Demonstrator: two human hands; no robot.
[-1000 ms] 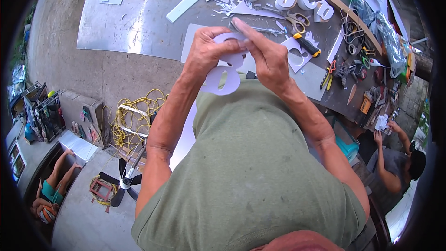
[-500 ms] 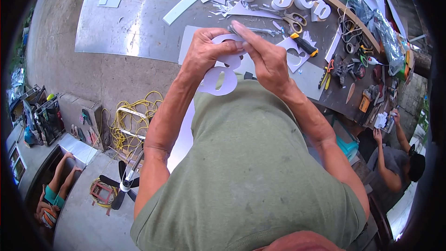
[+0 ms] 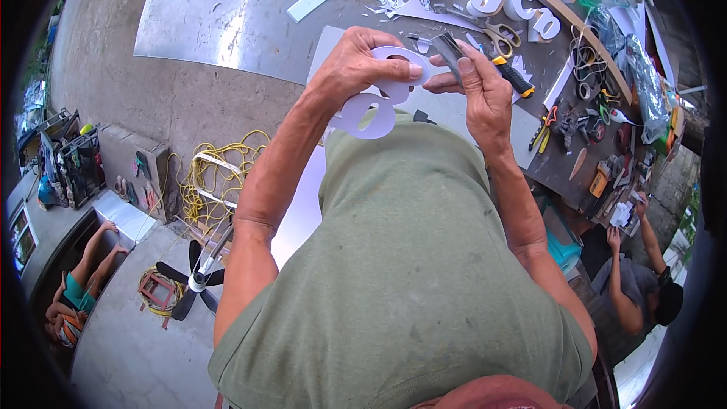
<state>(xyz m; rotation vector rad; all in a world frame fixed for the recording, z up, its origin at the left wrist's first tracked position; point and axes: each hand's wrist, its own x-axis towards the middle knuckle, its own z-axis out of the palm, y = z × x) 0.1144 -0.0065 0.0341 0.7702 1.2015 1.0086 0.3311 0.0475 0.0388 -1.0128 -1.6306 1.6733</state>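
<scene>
My left hand (image 3: 352, 68) is closed on a thin white cut-out (image 3: 372, 130) with two rounded openings, its thumb pressed flat on the upper loop. The piece hangs just in front of my green shirt, at the near edge of the worktable (image 3: 261, 30). To its right, my right hand (image 3: 488, 98) pinches a dark grey folded strip (image 3: 448, 53) that looks like sandpaper. The strip points up and away from the cut-out, and a gap shows between them. Scissors (image 3: 503, 38) and a yellow-black utility knife (image 3: 515, 77) lie just beyond my right hand.
Thick white letter shapes (image 3: 522, 6) and white scraps (image 3: 390, 4) cover the table's far side. Pliers (image 3: 544, 129) and other tools lie at right, where a co-worker (image 3: 632, 280) handles white pieces. At left are yellow cable (image 3: 189, 197), a black-bladed fan (image 3: 197, 282) and a seated person (image 3: 76, 291).
My right hand has moved right, away from the cut-out, and turned so the grey strip shows. The left hand has shifted slightly right, still gripping the cut-out. The whole view has shifted a little.
</scene>
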